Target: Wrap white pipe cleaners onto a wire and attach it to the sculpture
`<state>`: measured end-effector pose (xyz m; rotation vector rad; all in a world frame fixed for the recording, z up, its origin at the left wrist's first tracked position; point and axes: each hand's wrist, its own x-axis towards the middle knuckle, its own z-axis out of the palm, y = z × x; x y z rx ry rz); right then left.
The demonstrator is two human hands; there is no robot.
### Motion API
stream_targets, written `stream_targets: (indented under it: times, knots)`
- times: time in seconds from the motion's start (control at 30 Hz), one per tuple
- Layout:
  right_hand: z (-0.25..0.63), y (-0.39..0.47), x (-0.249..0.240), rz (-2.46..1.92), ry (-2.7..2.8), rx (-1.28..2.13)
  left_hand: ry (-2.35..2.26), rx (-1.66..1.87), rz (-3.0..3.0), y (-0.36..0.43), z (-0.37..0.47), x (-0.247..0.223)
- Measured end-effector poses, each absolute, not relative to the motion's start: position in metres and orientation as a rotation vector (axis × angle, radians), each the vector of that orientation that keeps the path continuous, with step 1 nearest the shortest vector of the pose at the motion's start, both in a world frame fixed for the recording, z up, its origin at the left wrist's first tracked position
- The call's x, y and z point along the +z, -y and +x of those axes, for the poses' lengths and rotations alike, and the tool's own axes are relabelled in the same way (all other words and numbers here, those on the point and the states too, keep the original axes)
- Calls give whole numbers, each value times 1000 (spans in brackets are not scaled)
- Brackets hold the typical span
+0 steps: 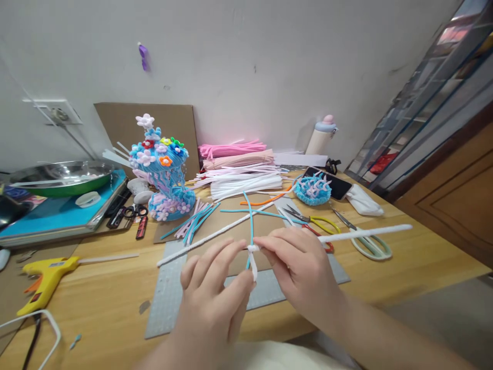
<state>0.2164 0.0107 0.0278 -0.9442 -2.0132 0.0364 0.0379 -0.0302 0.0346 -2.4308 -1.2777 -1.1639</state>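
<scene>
Your left hand (pixel 215 288) sits low in the centre of the frame, fingers curled and thumb and forefinger pinched on the short white tail below the knot; your right hand (pixel 296 262), just right of it, is closed the same way, fingertips nipping the wrapped spot itself. What you hold is a long white fuzzy pipe cleaner (pixel 208 237) crossing a thin light-blue pipe cleaner (pixel 249 216), the white one wound around the blue where they meet, just above the grey cutting mat (pixel 169 293). To do this twist well, I'd say keep the right pinch tight on the crossing so the blue stem cannot slide, and turn the white tail snug with the left, each turn lying beside the other

Further out, yellow-handled scissors (pixel 316 222) and pale green scissors (pixel 370 245) lie right of centre on the wooden table (pixel 423 257). A small blue woven basket piece (pixel 313 190) rests above them. Stacked pink and white pipe cleaners (pixel 242 174) fill the upper middle, the blue flower-covered pipe-cleaner sculpture (pixel 164 174) stands upper left, and a yellow glue gun (pixel 46 277) lies at the left edge
</scene>
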Motion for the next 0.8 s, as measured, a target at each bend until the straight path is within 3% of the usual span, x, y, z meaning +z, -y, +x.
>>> stream_targets:
  times: [0.13, 0.53, 0.8]
  knots:
    - [214, -9, 26, -938, 1990, 30, 1321, -1227, -2584, 28, 37, 28]
    - [220, -12, 39, -955, 2280, 470, 1206, -1305, -2539, 34, 39, 18]
    - [217, -8, 27, -999, 2329, 79, 1156, -1269, -2406, 32, 32, 32]
